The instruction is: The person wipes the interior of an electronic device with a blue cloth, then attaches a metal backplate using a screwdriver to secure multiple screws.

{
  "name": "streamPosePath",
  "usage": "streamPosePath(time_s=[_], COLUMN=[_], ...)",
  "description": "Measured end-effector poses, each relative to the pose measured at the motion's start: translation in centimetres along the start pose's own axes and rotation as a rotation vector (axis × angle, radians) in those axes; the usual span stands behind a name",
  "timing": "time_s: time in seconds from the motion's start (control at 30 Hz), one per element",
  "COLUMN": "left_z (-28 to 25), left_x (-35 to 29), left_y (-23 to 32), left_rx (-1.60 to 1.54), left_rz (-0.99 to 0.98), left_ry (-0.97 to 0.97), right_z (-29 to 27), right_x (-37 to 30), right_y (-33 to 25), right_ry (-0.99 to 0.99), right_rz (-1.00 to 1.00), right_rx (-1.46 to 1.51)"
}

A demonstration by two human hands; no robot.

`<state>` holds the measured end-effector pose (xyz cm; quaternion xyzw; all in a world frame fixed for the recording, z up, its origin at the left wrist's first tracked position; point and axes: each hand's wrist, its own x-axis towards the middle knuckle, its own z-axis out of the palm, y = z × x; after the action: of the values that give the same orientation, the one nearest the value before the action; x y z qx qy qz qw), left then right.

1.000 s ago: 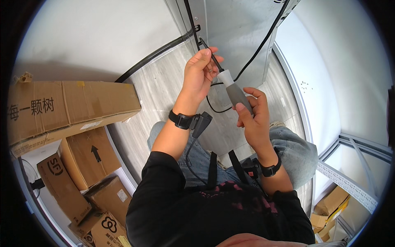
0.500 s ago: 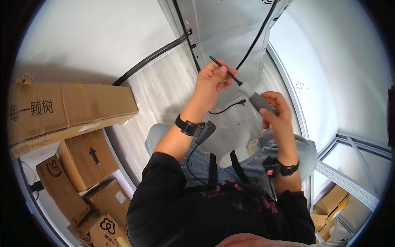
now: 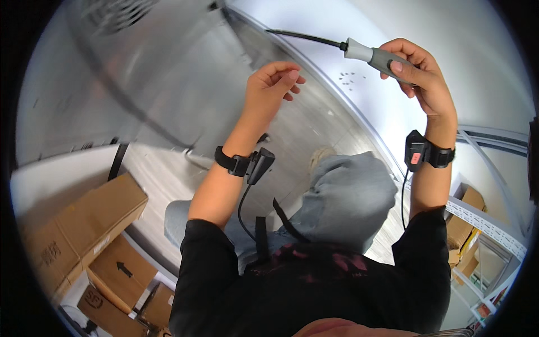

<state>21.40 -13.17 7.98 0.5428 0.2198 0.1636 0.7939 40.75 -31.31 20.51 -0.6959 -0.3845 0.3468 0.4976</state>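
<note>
A screwdriver (image 3: 362, 51) with a grey two-tone handle and a long thin black shaft is up at the upper right. My right hand (image 3: 418, 78) is closed around its handle, thumb along the side, and the shaft points left. Apart from the tool, below the shaft's tip, my left hand (image 3: 275, 83) hovers with loosely curled fingers; nothing shows in it. Black straps with small black cabled boxes sit on both wrists.
A grey metal cabinet (image 3: 157, 73) with a vent and a dark cable stands at the upper left. Cardboard boxes (image 3: 92, 224) are stacked at the left. A white metal rack (image 3: 488, 222) holding more boxes stands at the right, beside the white wall (image 3: 471, 33).
My left hand has let go of the screwdriver's shaft. My right hand has carried the screwdriver up and right. The view has swung to the right, and the cabinet now fills the upper left.
</note>
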Motion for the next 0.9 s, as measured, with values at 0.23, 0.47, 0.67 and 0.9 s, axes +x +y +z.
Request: streamPosePath(time_s=[0.23, 0.47, 0.67, 0.9], left_z=[6.2, 9.8, 10.3, 11.0], left_x=[11.6, 18.4, 20.4, 20.4], left_y=[-14.7, -23.0, -24.2, -23.9], left_rx=[0.677, 0.935, 1.092, 1.168], left_rz=[0.049, 0.022, 0.116, 0.147], left_ry=[-0.040, -0.040, -0.043, -0.080], right_z=[-6.2, -5.7, -5.5, -5.3], right_x=[-1.6, -5.9, -6.8, -6.5], right_y=[17.3, 29.2, 31.5, 32.3], right_ry=[0.432, 0.638, 0.664, 0.623], right_rz=[0.174, 0.277, 0.320, 0.329], right_rx=[0.195, 0.571, 0.601, 0.594])
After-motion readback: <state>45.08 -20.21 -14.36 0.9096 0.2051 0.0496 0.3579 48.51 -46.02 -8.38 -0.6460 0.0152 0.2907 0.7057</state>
